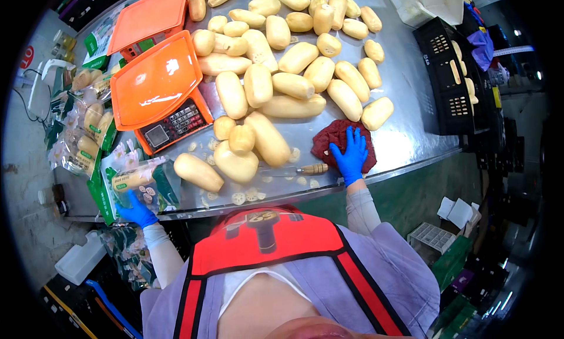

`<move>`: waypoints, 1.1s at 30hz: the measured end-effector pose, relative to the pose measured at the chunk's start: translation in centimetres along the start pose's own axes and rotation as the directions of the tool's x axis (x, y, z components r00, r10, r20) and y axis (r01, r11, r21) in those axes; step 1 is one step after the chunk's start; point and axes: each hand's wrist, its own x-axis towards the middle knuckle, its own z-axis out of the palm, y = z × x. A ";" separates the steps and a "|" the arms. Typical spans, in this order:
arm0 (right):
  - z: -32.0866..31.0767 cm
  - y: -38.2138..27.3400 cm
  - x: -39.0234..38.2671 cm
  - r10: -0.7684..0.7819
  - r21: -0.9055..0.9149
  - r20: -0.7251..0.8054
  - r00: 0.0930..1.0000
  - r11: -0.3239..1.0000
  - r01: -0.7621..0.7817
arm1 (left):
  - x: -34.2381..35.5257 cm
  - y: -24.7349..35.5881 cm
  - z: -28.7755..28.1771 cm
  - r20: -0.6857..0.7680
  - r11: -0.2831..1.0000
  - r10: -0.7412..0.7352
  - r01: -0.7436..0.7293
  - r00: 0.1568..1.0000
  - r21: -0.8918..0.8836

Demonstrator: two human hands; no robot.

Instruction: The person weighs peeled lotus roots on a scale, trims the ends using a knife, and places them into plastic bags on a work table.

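Observation:
My left hand [138, 211], in a blue glove, grips the lower edge of a clear and green plastic bag [161, 183] with a lotus root piece inside, at the table's near left. My right hand [351, 157], also blue-gloved, lies with fingers spread on a crumpled dark red cloth [329, 140] near the front edge. Just left of the cloth is a knife [311, 169] with a wooden handle, its blade pointing left among thin lotus root slices [251, 194]. Many peeled lotus root pieces [267, 140] cover the middle of the table.
Two orange-topped scales [155, 83] [150, 19] stand at the left. Filled bags [82, 145] are heaped beyond them. A black crate [449, 74] with pale pieces stands at the right, near a white foam box [420, 7]. The steel table [405, 136] has a curved-looking front edge.

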 end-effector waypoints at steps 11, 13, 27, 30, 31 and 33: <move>0.7 -1.4 1.6 0.078 0.047 -0.058 0.995 0.996 -0.075 | -0.6 -1.1 0.1 -0.031 0.962 0.129 -0.118 0.991 0.247; 1.0 -1.2 1.7 0.078 0.034 -0.062 0.995 0.997 -0.076 | -0.8 -1.1 0.1 -0.037 0.958 0.129 -0.114 0.991 0.262; 3.9 0.8 2.6 0.001 -0.106 -0.154 0.988 0.994 -0.018 | -2.0 -4.9 -6.2 0.087 0.895 -0.122 0.147 0.989 -0.420; 2.9 -0.8 2.4 0.098 -0.093 -0.055 0.994 0.990 -0.103 | -2.9 -5.0 -7.7 0.251 0.832 -0.233 0.326 0.940 -0.449; 2.9 -0.4 2.7 0.117 -0.098 -0.046 0.992 0.988 -0.121 | -3.1 -4.3 -7.6 0.374 0.780 -0.267 0.427 0.888 -0.457; 2.9 -0.4 2.9 0.130 -0.091 -0.038 0.991 0.987 -0.133 | -2.4 -2.3 -7.6 0.572 0.720 -0.229 0.532 0.788 -0.445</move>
